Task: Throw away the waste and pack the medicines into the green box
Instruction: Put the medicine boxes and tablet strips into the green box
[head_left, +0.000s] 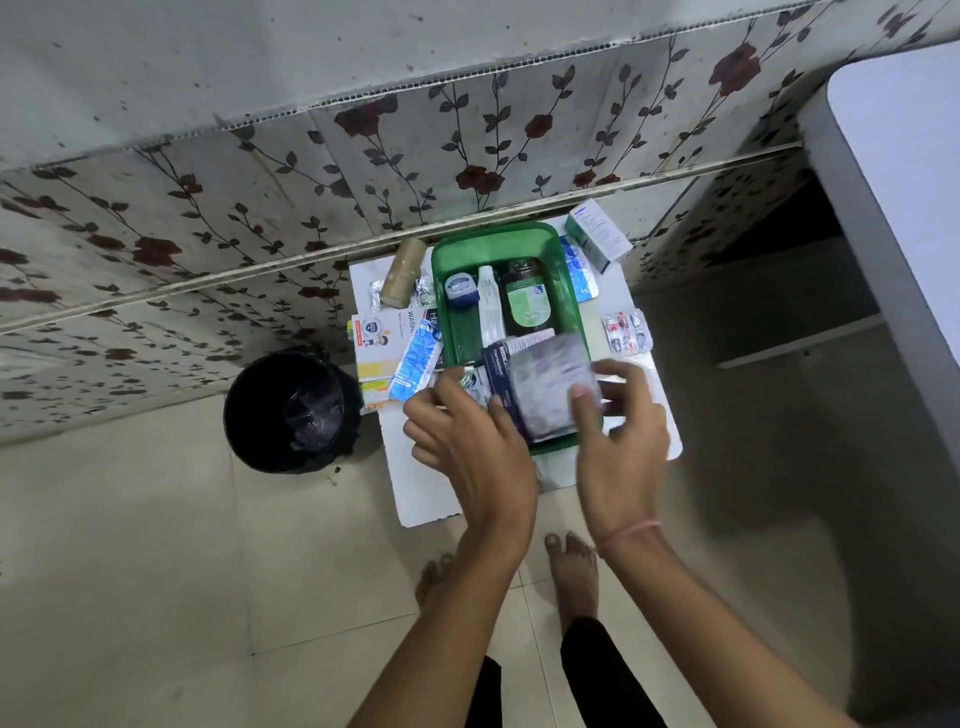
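Note:
The green box (451, 244) stands on a small white table (415, 483). Inside it lie a dark bottle (524, 299), a white tube (489, 304), a small blue-white jar (461, 291) and a dark blue carton (501, 374). My right hand (621, 421) holds a blurred silver blister strip (553, 384) over the box's near end. My left hand (460, 441) hovers by the box's near left corner with fingers spread, close to the carton. Blue blister strips (415, 358) and flat white cartons (382, 332) lie left of the box.
A black bin with a liner (291, 410) stands on the floor left of the table. A beige roll (402, 270), a green-white carton (597, 234), blue strips (579, 275) and a red-white blister strip (626, 332) lie around the box. A white cabinet (904, 208) rises at right.

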